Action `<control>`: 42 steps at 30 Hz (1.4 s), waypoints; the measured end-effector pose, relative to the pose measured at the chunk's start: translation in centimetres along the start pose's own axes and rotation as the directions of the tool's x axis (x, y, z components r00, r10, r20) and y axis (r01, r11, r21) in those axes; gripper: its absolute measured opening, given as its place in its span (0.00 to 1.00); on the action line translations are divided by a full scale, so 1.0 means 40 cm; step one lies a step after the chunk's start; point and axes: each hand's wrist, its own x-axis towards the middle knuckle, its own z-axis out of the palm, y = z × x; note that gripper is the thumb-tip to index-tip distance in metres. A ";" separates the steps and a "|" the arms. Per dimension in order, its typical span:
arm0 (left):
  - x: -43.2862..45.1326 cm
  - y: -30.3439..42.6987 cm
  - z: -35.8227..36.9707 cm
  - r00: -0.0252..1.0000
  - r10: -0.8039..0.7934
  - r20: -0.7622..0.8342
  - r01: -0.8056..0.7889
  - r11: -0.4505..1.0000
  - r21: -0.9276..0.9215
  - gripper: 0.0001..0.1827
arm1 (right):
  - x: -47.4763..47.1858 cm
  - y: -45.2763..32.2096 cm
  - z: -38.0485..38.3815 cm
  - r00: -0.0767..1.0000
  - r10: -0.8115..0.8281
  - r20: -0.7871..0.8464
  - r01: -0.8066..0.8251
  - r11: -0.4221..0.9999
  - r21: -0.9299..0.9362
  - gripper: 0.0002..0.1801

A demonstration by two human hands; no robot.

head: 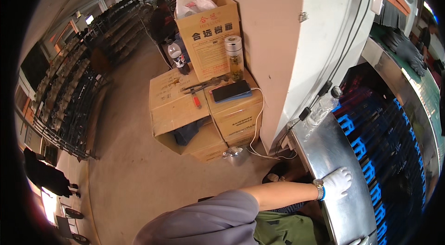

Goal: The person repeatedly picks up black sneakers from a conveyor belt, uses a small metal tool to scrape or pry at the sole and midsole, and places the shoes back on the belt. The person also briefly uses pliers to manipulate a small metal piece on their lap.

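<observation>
My left hand (337, 183), in a white knit glove, rests palm down on a steel ledge (320, 151) and holds nothing. Its fingers are slightly bent and a little apart. A metal wristwatch (318, 188) and a blue band circle that wrist. At the bottom edge only a small gloved part of my right hand (359, 241) shows, over the same ledge; whether it grips anything is hidden. Beyond the ledge runs a dark conveyor (393, 154) with a row of bright blue shapes. A clear plastic bottle (321, 107) stands at the ledge's far end.
By a pillar (274, 36), stacked cardboard boxes (180, 106) carry a phone (232, 91), pliers (205, 85), a red-handled tool (196, 101), a glass tumbler (235, 59) and a cola bottle (178, 58). A white cable (263, 106) trails to the floor. Loaded racks (69, 99) and people stand farther off.
</observation>
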 end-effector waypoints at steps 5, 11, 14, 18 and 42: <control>-0.001 -0.004 0.023 0.998 -0.004 -0.067 0.004 1.000 -0.004 0.28 | -0.019 0.021 0.059 0.991 -0.056 -0.121 0.062 0.997 0.040 0.21; 0.012 0.008 -0.030 0.998 0.008 0.061 -0.005 0.999 -0.048 0.29 | -0.066 0.159 0.194 0.986 -0.049 -0.159 0.053 0.998 0.024 0.19; -0.008 -0.002 0.000 1.000 -0.017 0.025 0.018 1.000 -0.018 0.29 | -0.010 -0.009 0.003 0.997 0.044 0.068 -0.051 0.993 0.108 0.19; 0.005 0.011 -0.019 0.998 0.017 0.054 -0.015 1.000 -0.023 0.28 | -0.007 -0.008 -0.020 0.998 0.043 0.054 -0.044 0.999 0.028 0.18; 0.004 -0.010 0.031 0.997 0.044 -0.057 -0.047 0.998 -0.046 0.24 | -0.005 0.022 -0.020 0.977 -0.188 -0.097 0.185 0.982 -0.038 0.14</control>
